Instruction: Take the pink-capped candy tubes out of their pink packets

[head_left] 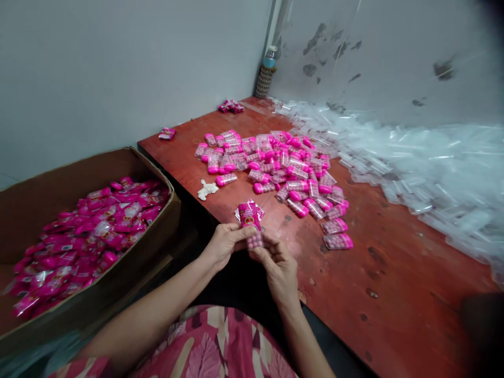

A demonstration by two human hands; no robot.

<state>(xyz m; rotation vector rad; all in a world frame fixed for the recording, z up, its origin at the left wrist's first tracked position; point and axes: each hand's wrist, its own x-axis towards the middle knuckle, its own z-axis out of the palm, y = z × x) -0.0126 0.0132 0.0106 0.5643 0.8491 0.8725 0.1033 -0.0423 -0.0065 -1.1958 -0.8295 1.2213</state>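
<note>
Both hands meet at the near edge of the red table. Between their fingertips is a small clear container of pink balls, with a pink printed wrapper over its upper part. My left hand pinches it from the left, thumb across the wrapper's lower end. My right hand grips the container's right side and bottom. Behind the wrapper, a few flat printed packets show in part. Beyond the hands lies a spread heap of pink-capped containers of balls.
At the left stands a cardboard box holding many pink wrapped packs. Clear plastic sleeves pile along the right wall. A woven holder with a bottle stands in the corner. A white crumpled lump and pink packets lie leftward.
</note>
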